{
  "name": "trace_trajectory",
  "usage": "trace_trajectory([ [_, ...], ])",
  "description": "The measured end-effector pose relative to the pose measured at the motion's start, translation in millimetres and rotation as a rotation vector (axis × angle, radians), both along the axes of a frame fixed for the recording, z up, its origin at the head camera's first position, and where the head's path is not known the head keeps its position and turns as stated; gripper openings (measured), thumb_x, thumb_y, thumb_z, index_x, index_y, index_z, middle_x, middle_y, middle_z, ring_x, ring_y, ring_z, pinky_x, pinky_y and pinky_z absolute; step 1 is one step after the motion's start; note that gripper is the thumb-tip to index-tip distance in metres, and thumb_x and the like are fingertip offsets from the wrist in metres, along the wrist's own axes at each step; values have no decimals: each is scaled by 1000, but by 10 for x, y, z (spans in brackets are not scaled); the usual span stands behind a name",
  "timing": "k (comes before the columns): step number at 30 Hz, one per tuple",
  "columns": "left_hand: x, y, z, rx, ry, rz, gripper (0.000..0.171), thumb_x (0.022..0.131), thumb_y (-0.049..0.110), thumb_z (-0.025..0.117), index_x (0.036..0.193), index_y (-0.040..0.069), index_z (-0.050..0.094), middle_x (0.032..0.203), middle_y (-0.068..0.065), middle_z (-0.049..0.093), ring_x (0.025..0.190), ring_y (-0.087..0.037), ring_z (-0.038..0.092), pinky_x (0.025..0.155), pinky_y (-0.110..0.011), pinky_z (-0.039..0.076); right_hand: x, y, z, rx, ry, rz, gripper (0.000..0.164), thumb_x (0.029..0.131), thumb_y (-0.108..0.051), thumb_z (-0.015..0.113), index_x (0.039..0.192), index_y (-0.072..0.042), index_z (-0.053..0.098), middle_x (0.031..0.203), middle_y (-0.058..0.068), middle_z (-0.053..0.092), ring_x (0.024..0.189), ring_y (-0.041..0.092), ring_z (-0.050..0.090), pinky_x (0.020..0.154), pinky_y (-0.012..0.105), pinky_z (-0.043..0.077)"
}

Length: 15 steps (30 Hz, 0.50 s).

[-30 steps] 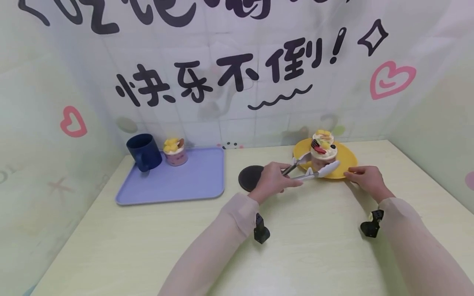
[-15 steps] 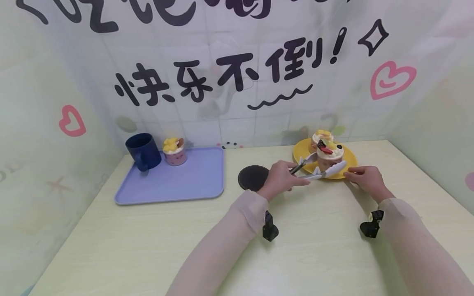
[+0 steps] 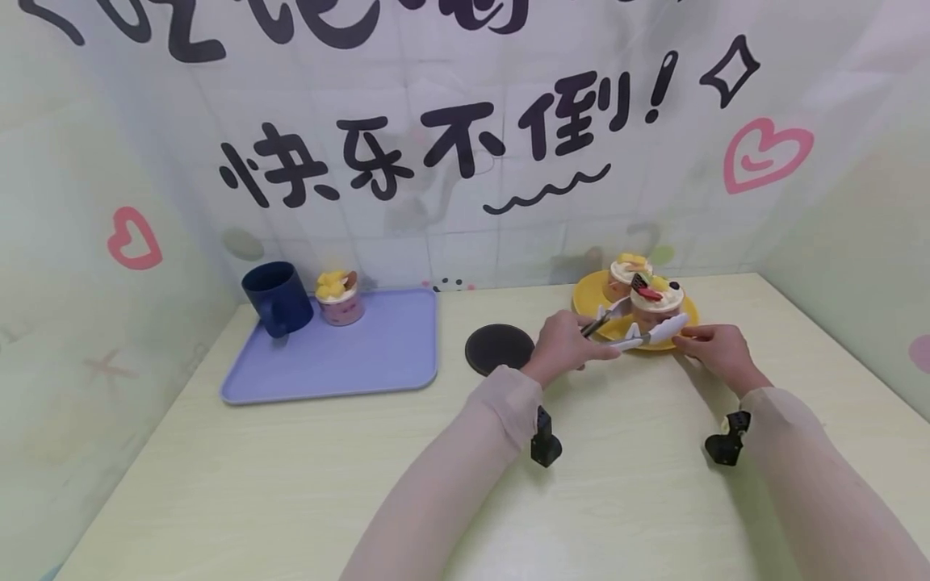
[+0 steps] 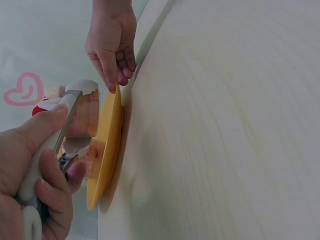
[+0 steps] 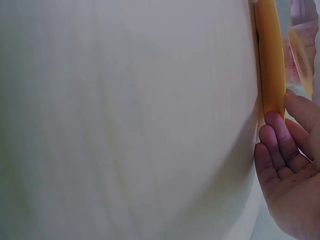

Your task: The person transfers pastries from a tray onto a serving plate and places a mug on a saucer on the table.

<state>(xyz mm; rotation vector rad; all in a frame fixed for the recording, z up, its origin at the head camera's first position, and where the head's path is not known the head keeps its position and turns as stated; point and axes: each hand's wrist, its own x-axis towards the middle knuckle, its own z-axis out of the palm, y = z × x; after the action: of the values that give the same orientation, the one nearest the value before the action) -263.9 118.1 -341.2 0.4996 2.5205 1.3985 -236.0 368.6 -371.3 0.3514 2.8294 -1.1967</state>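
My left hand [image 3: 568, 347] grips a pair of tongs [image 4: 70, 112] with metal arms and white tips. Between the tips stands a dessert cup [image 3: 656, 305] topped with cream, a strawberry piece and dark berries. That cup is over the front right part of a yellow plate [image 3: 594, 292]. A second dessert cup [image 3: 629, 270] with yellow fruit on cream sits behind it on the plate. My right hand [image 3: 718, 353] pinches the plate's near right rim, thumb on top and fingers beneath, as the right wrist view shows.
A lavender tray [image 3: 349, 363] lies at the left, bearing a dark blue mug [image 3: 278, 298] and a dessert cup [image 3: 339, 300] with yellow fruit. A round black coaster [image 3: 500, 349] is beside my left hand. Printed walls enclose the table's [image 3: 291, 484] back and sides.
My left hand has moved right with the tongs, and the berry-topped cup has shifted right across the plate between their tips. My right hand keeps its hold on the rim.
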Motion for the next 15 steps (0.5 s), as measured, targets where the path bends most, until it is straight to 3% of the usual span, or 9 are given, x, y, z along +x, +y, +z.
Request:
trace_trajectory([
  [5, -14, 57, -9, -7, 21, -8, 33, 66, 29, 83, 86, 8, 67, 65, 0, 56, 46, -13, 57, 45, -24, 44, 3, -6, 1, 10, 1, 6, 59, 92, -36, 53, 126, 12, 44, 116, 30, 52, 94, 31, 42, 69, 29, 37],
  [15, -6, 171, -12, -28, 13, 10, 32, 65, 31, 83, 81, 8, 66, 62, 0, 54, 48, -12, 56, 47, -23, 43, -16, 5, -8, 30, 34, -3, 50, 93, -26, 55, 122, 14, 48, 113, 29, 53, 91, 31, 43, 69, 31, 36],
])
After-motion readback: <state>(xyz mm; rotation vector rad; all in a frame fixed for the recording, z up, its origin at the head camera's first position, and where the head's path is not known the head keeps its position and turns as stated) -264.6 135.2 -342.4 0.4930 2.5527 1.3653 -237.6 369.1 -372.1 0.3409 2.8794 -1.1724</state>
